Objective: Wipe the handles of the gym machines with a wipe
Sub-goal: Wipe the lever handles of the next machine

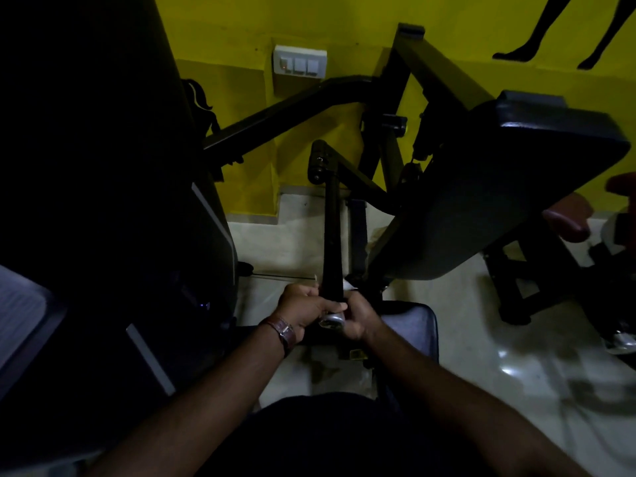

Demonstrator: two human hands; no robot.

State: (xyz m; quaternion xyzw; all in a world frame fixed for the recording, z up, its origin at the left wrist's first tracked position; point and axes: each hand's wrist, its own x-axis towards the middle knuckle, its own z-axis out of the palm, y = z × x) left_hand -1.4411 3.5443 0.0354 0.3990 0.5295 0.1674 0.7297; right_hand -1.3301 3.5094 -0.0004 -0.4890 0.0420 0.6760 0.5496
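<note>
Both hands gripped the near end of the black handle bar (332, 235). The left hand (303, 309) held its left side. The right hand (358, 315) pressed a white wipe (349, 286) around it. The bar's long axis ran away from the person, toward the yellow wall (309, 22), so the unwiped length lay beyond both hands.

Both forearms are bare, with no sleeves in view; a brown leather-strapped wristwatch (284, 333) with a metal buckle sits just behind the left hand (303, 309), and dark clothing covers the torso below it.
</note>
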